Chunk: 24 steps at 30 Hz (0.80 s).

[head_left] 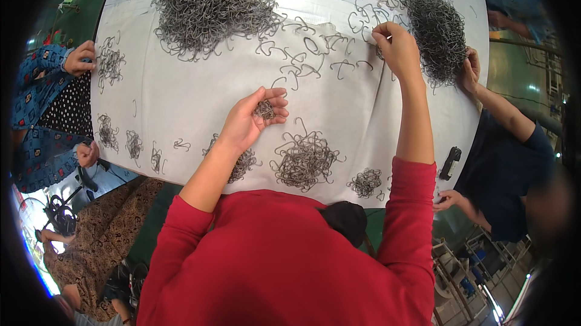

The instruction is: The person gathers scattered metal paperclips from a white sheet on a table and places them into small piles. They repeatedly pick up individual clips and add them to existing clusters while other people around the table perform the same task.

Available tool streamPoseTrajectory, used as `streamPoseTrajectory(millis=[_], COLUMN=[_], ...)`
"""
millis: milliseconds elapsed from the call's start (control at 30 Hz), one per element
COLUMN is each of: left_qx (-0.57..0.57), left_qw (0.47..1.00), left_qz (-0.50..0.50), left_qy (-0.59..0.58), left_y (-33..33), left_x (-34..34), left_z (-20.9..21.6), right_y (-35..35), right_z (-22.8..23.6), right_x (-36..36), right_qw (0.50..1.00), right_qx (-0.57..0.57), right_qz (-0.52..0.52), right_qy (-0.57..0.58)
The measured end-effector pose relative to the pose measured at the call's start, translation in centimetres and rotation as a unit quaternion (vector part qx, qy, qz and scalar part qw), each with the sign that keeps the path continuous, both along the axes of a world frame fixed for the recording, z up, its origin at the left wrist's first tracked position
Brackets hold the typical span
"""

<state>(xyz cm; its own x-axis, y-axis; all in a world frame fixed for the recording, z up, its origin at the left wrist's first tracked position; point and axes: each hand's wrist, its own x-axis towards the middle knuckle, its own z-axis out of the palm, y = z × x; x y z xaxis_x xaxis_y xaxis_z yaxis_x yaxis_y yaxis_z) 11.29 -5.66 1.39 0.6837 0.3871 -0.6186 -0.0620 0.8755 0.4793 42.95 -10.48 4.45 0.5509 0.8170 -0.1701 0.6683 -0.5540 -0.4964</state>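
A small bunch of bent metal wire hooks [264, 109] lies in the palm of my left hand [248, 117], whose fingers curl round it above the white table covering. Farther off and to the right, my right hand [396, 51] reaches over the table with thumb and forefinger pinched together. Loose hooks [360, 16] lie close by its fingertips; whether one is between them is too small to tell. More single hooks [299, 63] are scattered between my hands. Nearer to me, a heaped pile of hooks [305, 159] sits on the cloth, and another pile [243, 166] is partly hidden by my left forearm.
Large hook heaps stand at the far left [212, 8] and far right [437, 29] of the white-covered table [181, 96]. A small pile [366, 182] and a black device [450, 163] lie at the near right. Co-workers' hands rest at the left [80, 58] and right [470, 71] edges.
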Motion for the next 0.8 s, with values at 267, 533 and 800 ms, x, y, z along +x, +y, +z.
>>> streamPoseTrajectory(millis=[267,533,800], left_qx=[-0.018,-0.082,-0.151], left_qw=[1.0,0.996,0.985], left_qz=[-0.006,0.02,0.085], left_qy=[0.006,-0.031,-0.021], left_y=[0.0,-0.4,1.0], left_x=[0.5,5.6,4.6], left_z=[0.2,1.4,0.6], right_y=[0.5,-2.3,0.5], right_z=[-2.1,2.7,-4.0], right_x=[-1.7,-8.4,-4.9], right_qw=[0.99,0.956,0.983], right_qx=[-0.053,0.079,0.1], right_qz=[0.012,0.129,0.02], right_qy=[-0.131,0.252,-0.155])
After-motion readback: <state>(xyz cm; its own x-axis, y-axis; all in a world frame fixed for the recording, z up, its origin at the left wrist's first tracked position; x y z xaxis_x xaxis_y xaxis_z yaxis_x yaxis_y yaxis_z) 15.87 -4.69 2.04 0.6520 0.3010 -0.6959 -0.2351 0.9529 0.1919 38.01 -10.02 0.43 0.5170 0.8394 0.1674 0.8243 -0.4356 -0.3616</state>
